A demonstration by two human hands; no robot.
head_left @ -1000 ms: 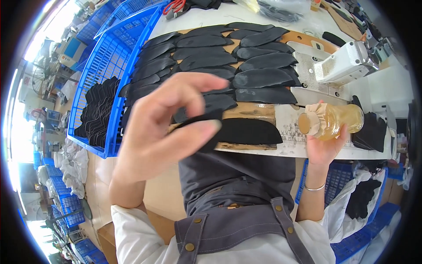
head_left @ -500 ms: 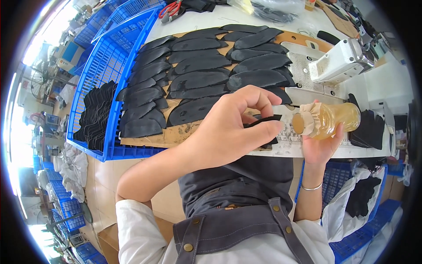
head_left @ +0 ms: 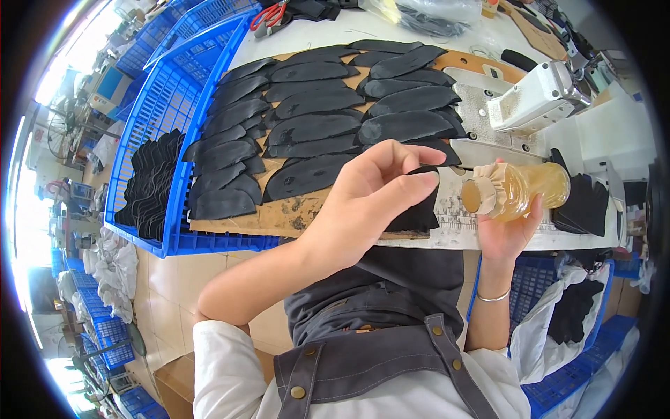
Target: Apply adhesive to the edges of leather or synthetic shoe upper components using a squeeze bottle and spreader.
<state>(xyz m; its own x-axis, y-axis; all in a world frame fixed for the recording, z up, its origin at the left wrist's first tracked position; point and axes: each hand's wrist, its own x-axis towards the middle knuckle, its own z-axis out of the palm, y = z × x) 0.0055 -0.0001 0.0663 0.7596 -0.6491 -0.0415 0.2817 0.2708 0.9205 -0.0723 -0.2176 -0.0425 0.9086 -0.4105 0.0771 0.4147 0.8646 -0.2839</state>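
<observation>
Between the thumb and a finger of my left hand (head_left: pixel 356 202), a flat black piece of material (head_left: pixel 417 206) is pinched by its upper edge. It stands tilted above the front edge of the table. My right hand (head_left: pixel 504 237) holds a see-through bottle of yellowish liquid (head_left: pixel 527 187) from below. The bottle lies on its side, its mouth wrapped in tan material and facing my left hand. Beyond my left hand, rows of overlapping black curved pieces (head_left: pixel 317 130) cover a brown board (head_left: pixel 255 221).
On the left stands a blue plastic basket (head_left: pixel 159 91) with a stack of black pieces (head_left: pixel 150 185). A white sewing machine (head_left: pixel 534 98) is at the right, with more black pieces (head_left: pixel 585 206) near it. Red-handled scissors (head_left: pixel 270 15) lie at the back.
My left hand has shifted slightly left, and the black piece has turned so more of its face shows. My right hand and the bottle have barely moved.
</observation>
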